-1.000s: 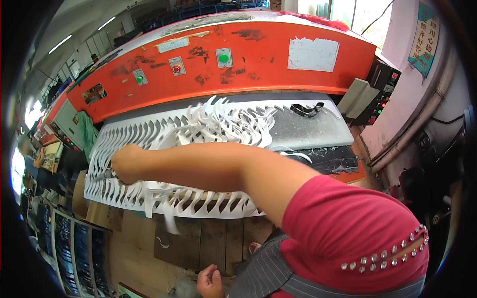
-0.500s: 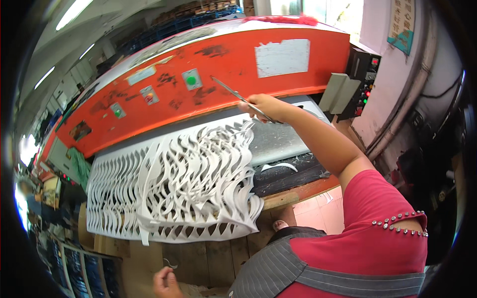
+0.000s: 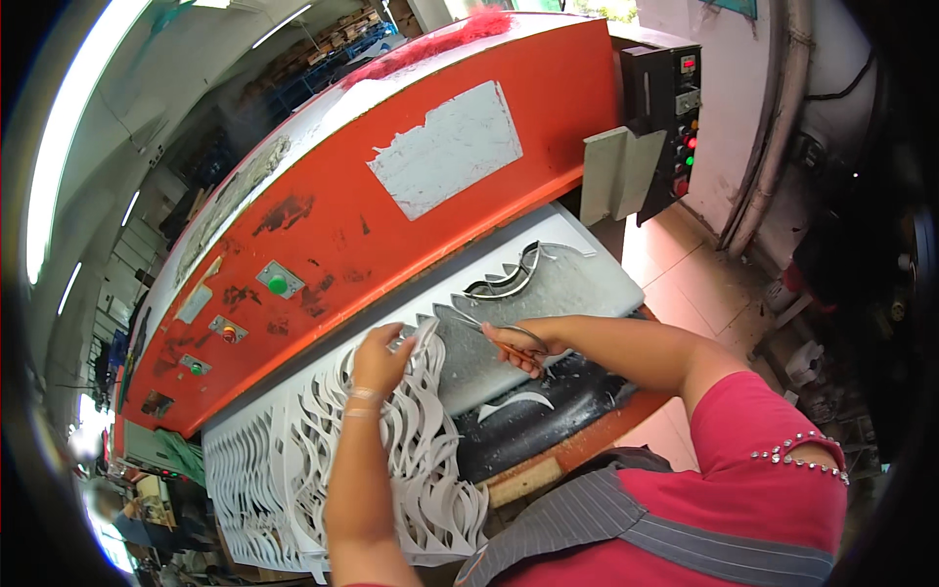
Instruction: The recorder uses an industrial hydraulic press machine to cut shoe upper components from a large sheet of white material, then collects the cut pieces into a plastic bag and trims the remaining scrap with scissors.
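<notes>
My right hand [image 3: 526,349] is closed around a pair of metal scissors [image 3: 471,321], whose blades point left toward the far edge of the white sheet. My left hand [image 3: 380,360] is over the far right part of that white cut-out sheet [image 3: 303,430], fingers apart at its upper edge. Wavy slits and openings run through the sheet, and its right part is bunched in layers. Beyond the scissors, a curved metal cutting die [image 3: 507,282] rests on the grey-white cutting board [image 3: 577,279]. A loose white crescent offcut [image 3: 514,403] lies at the near edge.
A large orange press beam [image 3: 323,225] spans the far side, with green and red buttons. On its right are a grey metal plate [image 3: 621,174] and a black control box [image 3: 670,127] with lit lamps. A wooden strip [image 3: 526,479] edges the near side.
My left hand has come up from the lower edge onto the sheet. My right hand has lowered with the scissors toward the board. The view has shifted right, revealing the curved die.
</notes>
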### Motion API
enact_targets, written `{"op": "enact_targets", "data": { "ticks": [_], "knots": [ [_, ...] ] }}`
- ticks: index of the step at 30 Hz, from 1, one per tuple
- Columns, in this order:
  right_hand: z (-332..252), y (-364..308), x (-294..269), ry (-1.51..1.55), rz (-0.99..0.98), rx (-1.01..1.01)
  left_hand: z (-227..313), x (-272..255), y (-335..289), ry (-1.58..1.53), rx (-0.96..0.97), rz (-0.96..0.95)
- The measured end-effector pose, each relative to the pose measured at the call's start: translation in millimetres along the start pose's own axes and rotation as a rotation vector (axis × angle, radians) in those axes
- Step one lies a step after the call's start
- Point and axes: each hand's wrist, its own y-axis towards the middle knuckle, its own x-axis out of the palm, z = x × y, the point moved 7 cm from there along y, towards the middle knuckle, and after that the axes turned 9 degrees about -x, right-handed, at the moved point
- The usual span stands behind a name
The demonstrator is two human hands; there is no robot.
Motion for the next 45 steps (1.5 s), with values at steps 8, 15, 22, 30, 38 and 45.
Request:
{"op": "enact_targets", "data": {
  "ticks": [8, 15, 22, 30, 38, 45],
  "knots": [
    [-36, 33, -67, -0.210, -0.233, 0.170, -35, 121, 42, 0.337, -0.346, -0.194],
    [-78, 92, -50, -0.545, -0.221, 0.236, -25, 107, 30, 0.374, -0.127, 0.017],
    [-97, 112, -30, -0.797, -0.080, 0.159, -40, 93, 20, 0.365, -0.043, 0.063],
    [-89, 83, -16, -1.040, -0.079, 0.145, -44, 45, -44, 0.101, 0.161, -0.142],
    [-78, 117, 6, -1.127, -0.140, 0.319, -82, -19, -142, -0.025, 0.118, -0.058],
    [-95, 109, 30, -1.150, -0.158, 0.246, -136, -70, -218, -0.090, -0.058, 0.070]
  ]
}}
